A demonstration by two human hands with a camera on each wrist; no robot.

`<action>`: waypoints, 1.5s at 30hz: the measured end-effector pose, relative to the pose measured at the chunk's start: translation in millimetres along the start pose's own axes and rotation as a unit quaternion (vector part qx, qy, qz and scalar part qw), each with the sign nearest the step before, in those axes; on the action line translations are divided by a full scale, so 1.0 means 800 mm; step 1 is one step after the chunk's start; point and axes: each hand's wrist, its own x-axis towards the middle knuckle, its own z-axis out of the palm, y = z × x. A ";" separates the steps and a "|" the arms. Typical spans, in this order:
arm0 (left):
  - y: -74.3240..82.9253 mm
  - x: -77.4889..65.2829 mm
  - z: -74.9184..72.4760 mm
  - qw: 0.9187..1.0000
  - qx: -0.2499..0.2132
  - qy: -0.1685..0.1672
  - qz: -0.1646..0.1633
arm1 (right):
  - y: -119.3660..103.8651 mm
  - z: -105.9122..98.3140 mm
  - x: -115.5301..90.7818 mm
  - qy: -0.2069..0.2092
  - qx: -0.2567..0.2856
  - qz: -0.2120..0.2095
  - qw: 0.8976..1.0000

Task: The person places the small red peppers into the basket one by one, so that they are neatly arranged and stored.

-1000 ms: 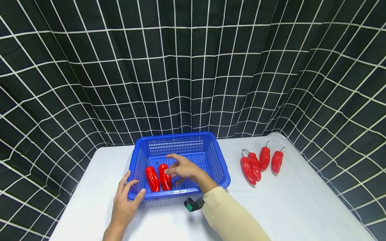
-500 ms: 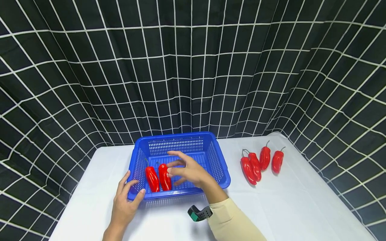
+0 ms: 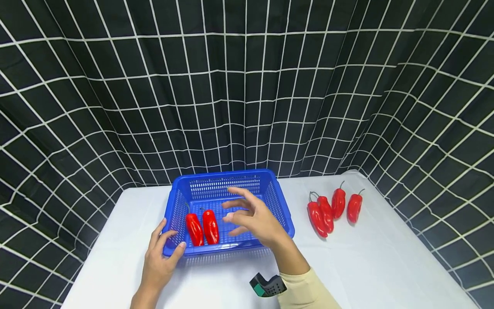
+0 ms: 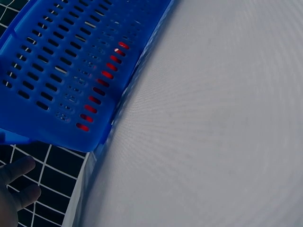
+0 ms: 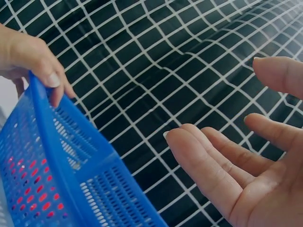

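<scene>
Basket: blue basket (image 3: 231, 247) on the white table (image 3: 390, 262), before a black gridded curtain (image 3: 235, 90).
Peppers in: two, left inner pepper (image 3: 194, 230) and right inner pepper (image 3: 211, 227), side by side in the basket's left part, stems toward the far wall.
Peppers out: four on the table, well to the basket's right: first outer pepper (image 3: 317, 219) and second outer pepper (image 3: 326, 213) touching; third outer pepper (image 3: 338, 203) touching or just beside the second, cannot tell; fourth outer pepper (image 3: 354, 208) slightly apart.
Left hand: left hand (image 3: 160, 259) grips the basket's near-left corner, thumb and fingers bent around the rim.
Right hand: right hand (image 3: 257, 218) over the basket, right of the inner peppers; fingers spread, slightly bent, holding nothing.
Progress: judged partway; two peppers inside, four outside if all belong in the basket.
Head only: the outer peppers and whole layout.
Left wrist: red through the basket wall's slots; shape of each pepper not readable.
Right wrist: left fingers hooked over the rim, and nothing between the right fingers.
</scene>
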 end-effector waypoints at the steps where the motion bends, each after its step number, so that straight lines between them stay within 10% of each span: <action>1: 0.000 0.000 0.000 1.000 0.001 0.000 0.000 | -0.002 -0.001 -0.002 0.003 0.002 -0.004 1.000; 29: 0.000 0.000 -0.002 1.000 -0.007 0.000 0.006 | -0.035 -0.042 -0.050 0.043 -0.027 -0.029 0.998; 45: 0.000 0.001 -0.002 1.000 -0.007 -0.005 -0.002 | -0.065 -0.077 -0.097 0.040 -0.038 -0.129 0.990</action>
